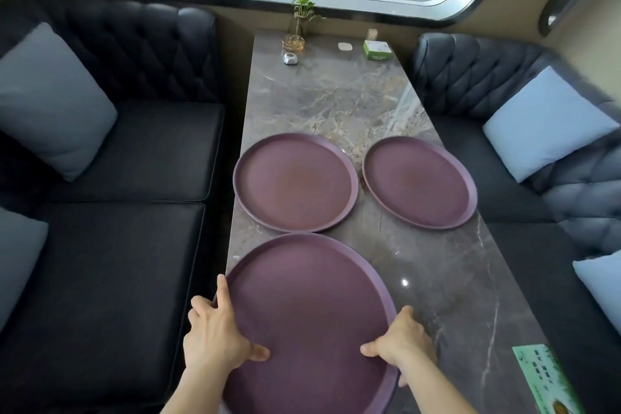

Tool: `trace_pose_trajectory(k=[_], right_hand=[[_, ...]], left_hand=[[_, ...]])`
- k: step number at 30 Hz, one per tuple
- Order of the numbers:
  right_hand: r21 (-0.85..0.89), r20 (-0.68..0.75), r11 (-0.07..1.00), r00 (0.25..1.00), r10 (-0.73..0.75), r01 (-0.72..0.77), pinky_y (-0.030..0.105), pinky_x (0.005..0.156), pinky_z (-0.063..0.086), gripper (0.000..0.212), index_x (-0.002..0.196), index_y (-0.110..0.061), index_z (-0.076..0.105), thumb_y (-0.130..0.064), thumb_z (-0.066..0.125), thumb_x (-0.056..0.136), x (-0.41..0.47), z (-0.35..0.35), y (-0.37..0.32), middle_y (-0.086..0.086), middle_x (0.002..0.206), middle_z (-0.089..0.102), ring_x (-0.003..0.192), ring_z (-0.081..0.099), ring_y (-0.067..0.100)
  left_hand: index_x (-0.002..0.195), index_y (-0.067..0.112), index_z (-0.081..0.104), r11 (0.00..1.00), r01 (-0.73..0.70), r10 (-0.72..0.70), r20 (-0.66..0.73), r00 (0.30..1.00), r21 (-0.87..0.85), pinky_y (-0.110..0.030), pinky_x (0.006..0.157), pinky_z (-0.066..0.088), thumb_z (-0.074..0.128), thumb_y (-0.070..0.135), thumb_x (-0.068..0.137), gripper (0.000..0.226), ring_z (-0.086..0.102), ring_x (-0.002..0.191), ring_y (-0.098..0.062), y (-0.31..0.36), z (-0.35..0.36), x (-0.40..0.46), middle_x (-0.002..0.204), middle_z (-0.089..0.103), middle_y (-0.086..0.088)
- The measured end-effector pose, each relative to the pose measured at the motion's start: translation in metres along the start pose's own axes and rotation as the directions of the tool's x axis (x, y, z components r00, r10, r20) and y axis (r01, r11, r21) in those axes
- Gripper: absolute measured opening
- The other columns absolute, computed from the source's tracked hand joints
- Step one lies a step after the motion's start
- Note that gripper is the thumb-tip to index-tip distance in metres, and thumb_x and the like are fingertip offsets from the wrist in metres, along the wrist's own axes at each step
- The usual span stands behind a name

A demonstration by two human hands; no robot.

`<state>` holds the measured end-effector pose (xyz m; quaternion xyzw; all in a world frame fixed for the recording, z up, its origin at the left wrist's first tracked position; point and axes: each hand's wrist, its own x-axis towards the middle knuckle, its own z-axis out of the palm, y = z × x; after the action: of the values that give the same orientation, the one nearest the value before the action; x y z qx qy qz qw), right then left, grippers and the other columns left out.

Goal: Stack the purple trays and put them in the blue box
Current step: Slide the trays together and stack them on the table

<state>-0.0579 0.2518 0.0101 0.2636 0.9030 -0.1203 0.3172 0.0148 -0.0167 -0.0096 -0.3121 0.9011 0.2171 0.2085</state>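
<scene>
I have the near tray (309, 323) gripped by both sides, down at 6 o'clock on the table (447, 286). My left hand (215, 329) clamps its rim at about 8 o'clock, thumb pressed flat on the inside and fingers (222, 289) stretched along the outer edge. My right hand (400, 339) clamps the rim at about 4 o'clock, thumb lying on the inner surface and the other fingers curled under the edge (their tips are hidden from me). The tray's left edge reaches past the table edge over the dark bench (111, 245).

Two more purple trays lie flat farther up the table. The left tray (295, 182) sits at 12 o'clock from the one I hold, its near rim very close to my tray's far rim; I cannot tell whether they touch. The right tray (420, 182) sits at 1 o'clock, just beside the left one, with a narrow strip of marble between them.

At the far end, at 12 o'clock, stand a small plant (304, 13) in a glass vase, a little silver object (290, 58), a white pad (344, 46) and a green box (377, 50). A green printed card (544, 376) lies at 4 o'clock near the table edge. Pale cushions (50, 101) rest on the benches at 9 and 3 o'clock
</scene>
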Motion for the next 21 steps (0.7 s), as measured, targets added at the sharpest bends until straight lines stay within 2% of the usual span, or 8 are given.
trace_pose_trajectory(k=[5,9,14,17,21], right_hand=[[0.024,-0.05,0.999,0.998,-0.028,0.029,0.045,0.075,0.062,0.094,0.129,-0.014,0.036,-0.037,0.093,0.058,-0.015,-0.01,0.0,0.008,0.128,0.06,0.099,0.07,0.033],[0.097,-0.125,0.992,0.99,-0.068,0.081,0.045,0.073,0.062,0.093,0.126,-0.016,0.039,-0.039,0.094,0.055,-0.018,-0.022,-0.009,0.008,0.126,0.06,0.101,0.068,0.034],[0.137,-0.23,0.973,0.961,-0.151,0.186,0.042,0.084,0.051,0.089,0.131,-0.016,0.042,-0.043,0.091,0.062,-0.001,-0.042,-0.031,0.007,0.133,0.055,0.117,0.061,0.033],[0.167,-0.271,0.955,0.943,-0.193,0.244,0.043,0.091,0.049,0.096,0.145,-0.018,0.039,-0.042,0.09,0.067,0.014,-0.054,-0.048,0.007,0.138,0.049,0.122,0.058,0.032],[0.164,-0.329,0.936,0.911,-0.247,0.312,0.041,0.093,0.048,0.097,0.149,-0.02,0.037,-0.043,0.087,0.069,0.039,-0.073,-0.078,0.005,0.14,0.048,0.123,0.057,0.031]], left_hand=[[0.153,0.03,-0.02,0.999,-0.043,0.042,-0.051,0.998,-0.015,-0.028,0.068,0.044,0.086,0.067,0.029,0.168,0.038,0.118,-0.022,0.005,-0.016,-0.006,0.119,0.025,-0.003],[0.153,0.031,-0.021,0.996,-0.071,0.065,-0.118,0.991,-0.051,-0.031,0.071,0.047,0.089,0.065,0.033,0.166,0.037,0.119,-0.022,0.012,-0.032,-0.003,0.122,0.025,-0.004],[0.154,0.032,-0.016,0.989,-0.087,0.062,-0.196,0.979,-0.122,-0.037,0.076,0.052,0.09,0.064,0.035,0.163,0.038,0.121,-0.025,0.028,-0.048,0.013,0.124,0.026,-0.005],[0.154,0.033,-0.014,0.984,-0.092,0.055,-0.23,0.972,-0.152,-0.038,0.075,0.053,0.089,0.065,0.036,0.161,0.038,0.121,-0.026,0.04,-0.056,0.029,0.124,0.027,-0.006],[0.154,0.037,-0.01,0.975,-0.096,0.039,-0.271,0.962,-0.201,-0.039,0.075,0.053,0.088,0.065,0.037,0.156,0.04,0.12,-0.026,0.057,-0.063,0.06,0.122,0.028,-0.005]])
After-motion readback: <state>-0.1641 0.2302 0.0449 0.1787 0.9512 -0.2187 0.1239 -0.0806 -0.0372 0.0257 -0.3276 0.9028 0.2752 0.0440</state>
